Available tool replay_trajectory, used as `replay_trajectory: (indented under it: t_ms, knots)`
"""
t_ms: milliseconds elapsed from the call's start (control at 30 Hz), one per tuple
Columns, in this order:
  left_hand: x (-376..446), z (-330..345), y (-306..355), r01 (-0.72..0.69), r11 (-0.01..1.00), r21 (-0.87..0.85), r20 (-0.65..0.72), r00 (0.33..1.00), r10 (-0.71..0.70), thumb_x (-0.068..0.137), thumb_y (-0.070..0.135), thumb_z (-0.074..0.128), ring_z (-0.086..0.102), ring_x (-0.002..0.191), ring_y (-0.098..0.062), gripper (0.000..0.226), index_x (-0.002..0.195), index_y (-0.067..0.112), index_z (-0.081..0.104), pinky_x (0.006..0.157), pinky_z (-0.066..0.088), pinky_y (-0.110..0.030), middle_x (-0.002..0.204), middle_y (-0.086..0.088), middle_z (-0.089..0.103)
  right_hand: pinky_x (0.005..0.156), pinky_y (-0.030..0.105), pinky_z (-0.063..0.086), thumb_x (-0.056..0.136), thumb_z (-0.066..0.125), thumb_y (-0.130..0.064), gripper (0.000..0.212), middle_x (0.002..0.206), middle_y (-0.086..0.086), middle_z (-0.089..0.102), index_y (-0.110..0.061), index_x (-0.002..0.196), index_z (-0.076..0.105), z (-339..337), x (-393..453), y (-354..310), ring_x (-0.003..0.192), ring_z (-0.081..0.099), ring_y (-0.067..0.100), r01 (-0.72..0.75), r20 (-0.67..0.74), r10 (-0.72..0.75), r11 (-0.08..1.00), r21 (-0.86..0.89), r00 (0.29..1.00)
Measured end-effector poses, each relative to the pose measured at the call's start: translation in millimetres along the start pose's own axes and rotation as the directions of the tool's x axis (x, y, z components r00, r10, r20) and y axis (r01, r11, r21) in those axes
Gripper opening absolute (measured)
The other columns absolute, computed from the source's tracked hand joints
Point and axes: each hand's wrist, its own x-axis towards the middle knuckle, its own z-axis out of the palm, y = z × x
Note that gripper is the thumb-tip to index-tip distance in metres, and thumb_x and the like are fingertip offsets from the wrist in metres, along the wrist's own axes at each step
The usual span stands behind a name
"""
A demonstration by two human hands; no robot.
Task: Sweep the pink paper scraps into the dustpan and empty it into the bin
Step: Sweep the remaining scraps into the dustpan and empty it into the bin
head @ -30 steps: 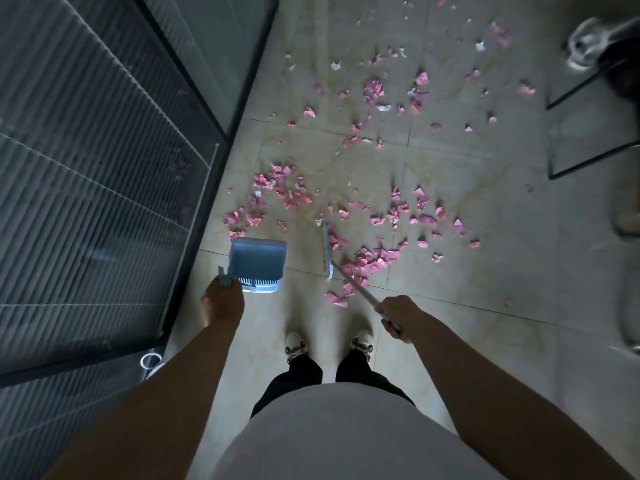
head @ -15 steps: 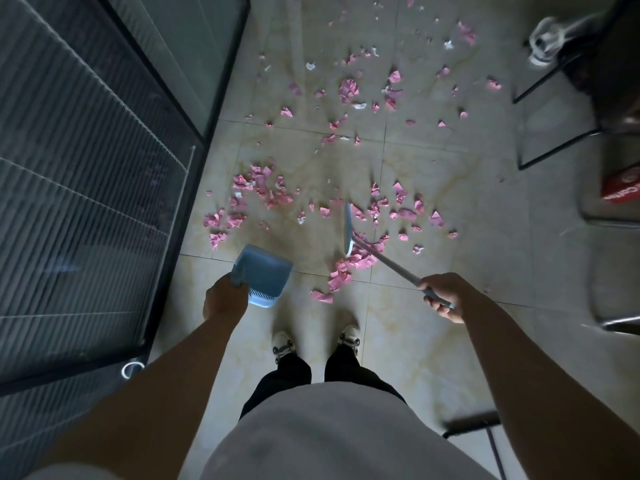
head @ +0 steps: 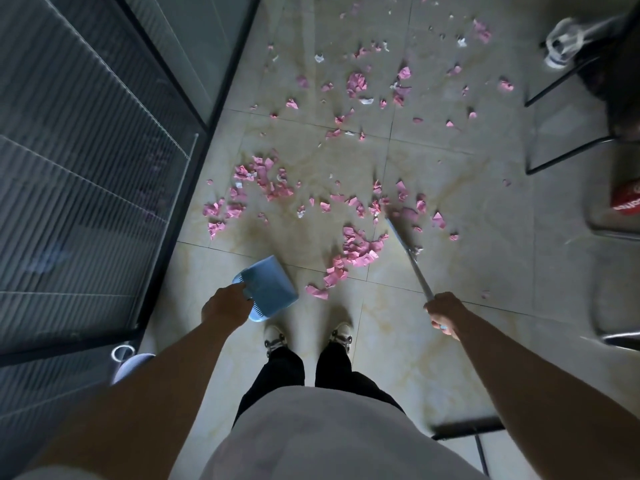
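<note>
Pink paper scraps (head: 358, 251) lie scattered over the tiled floor, with a denser heap just ahead of my feet and another cluster (head: 258, 183) further left. My left hand (head: 227, 304) grips the handle of a light blue dustpan (head: 268, 289), held tilted above the floor left of the heap. My right hand (head: 445, 313) grips the metal handle of a broom (head: 407, 249), whose head reaches the scraps to the right of the heap. No bin is in view.
A glass wall with a dark frame (head: 194, 174) runs along the left. Black metal chair legs (head: 568, 154) stand at the right, with a red object (head: 627, 197) beyond them. A white round object (head: 130, 363) sits by the wall. Another black frame (head: 467, 429) is behind my right leg.
My right hand swung the broom out to the right, so its head moved from left of the heap to right of it. The dustpan tilted and shifted slightly right.
</note>
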Motion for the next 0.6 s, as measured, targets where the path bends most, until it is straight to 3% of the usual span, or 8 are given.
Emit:
replay_trajectory:
  t_ms: [100,167,200,267,367,467,600]
  knots:
    - [0,10,-3,-0.01,1.0,0.023,0.048,0.999,0.009,0.093,0.03,0.04,0.062,0.089,-0.023,0.028,0.111,0.025,0.06,0.076,0.046,-0.031,0.106,0.0,0.069,0.052,0.031,0.048,0.085,0.054,-0.004,0.018,0.064,0.01,0.057,0.0,0.1,0.063,14,-3,-3,0.054,0.058,0.024,0.014,-0.003,-0.014,0.998,-0.057,1.0]
    - [-2,19,-4,0.014,1.0,0.001,0.061,0.998,-0.014,0.092,0.03,0.041,0.06,0.087,-0.021,0.028,0.112,0.024,0.06,0.075,0.046,-0.031,0.106,0.0,0.069,0.074,0.036,0.059,0.085,0.052,-0.008,0.028,0.09,0.014,0.068,0.0,0.111,0.062,22,-8,-4,0.082,0.069,0.028,0.024,0.03,-0.021,0.993,-0.114,0.999]
    - [-4,23,-4,0.018,1.0,-0.013,0.065,0.998,-0.018,0.092,0.03,0.042,0.06,0.087,-0.021,0.028,0.112,0.023,0.061,0.075,0.046,-0.03,0.106,0.0,0.069,0.078,0.039,0.06,0.085,0.051,-0.009,0.029,0.093,0.015,0.07,0.0,0.111,0.06,25,-14,-5,0.085,0.07,0.029,0.031,0.039,-0.026,0.986,-0.161,0.999]
    - [-5,30,-6,0.024,0.999,-0.033,0.07,0.997,-0.022,0.091,0.029,0.045,0.062,0.09,-0.024,0.026,0.108,0.02,0.063,0.074,0.045,-0.03,0.106,-0.001,0.069,0.074,0.039,0.06,0.085,0.048,-0.012,0.027,0.091,0.016,0.07,-0.001,0.108,0.057,30,-34,-9,0.073,0.071,0.028,0.089,0.079,-0.071,0.964,-0.252,0.994]
    - [-7,40,-10,0.001,0.998,-0.065,0.056,0.998,0.002,0.091,0.027,0.046,0.059,0.084,-0.024,0.024,0.103,0.016,0.064,0.073,0.042,-0.028,0.106,-0.005,0.07,0.058,0.029,0.055,0.087,0.045,-0.012,0.025,0.093,0.011,0.065,-0.004,0.109,0.054,39,-60,-13,0.057,0.065,0.018,0.153,0.14,-0.11,0.925,-0.348,0.984]
    - [-10,40,-15,-0.015,0.997,-0.074,0.057,0.998,0.019,0.091,0.024,0.047,0.063,0.091,-0.027,0.025,0.104,0.011,0.064,0.078,0.044,-0.03,0.106,-0.007,0.07,0.059,0.026,0.051,0.09,0.042,-0.007,0.017,0.099,0.01,0.059,-0.004,0.104,0.05,50,-81,-14,0.07,0.067,0.023,0.196,0.215,-0.112,0.886,-0.421,0.97]
    - [-8,40,-29,-0.054,0.991,-0.122,0.052,0.997,0.061,0.09,0.023,0.047,0.064,0.092,-0.026,0.027,0.104,0.009,0.065,0.076,0.044,-0.028,0.106,-0.007,0.07,0.049,0.024,0.046,0.089,0.042,-0.011,0.025,0.098,0.014,0.063,-0.004,0.111,0.053,63,-94,-19,0.057,0.062,0.019,0.185,0.221,-0.099,0.892,-0.414,0.97]
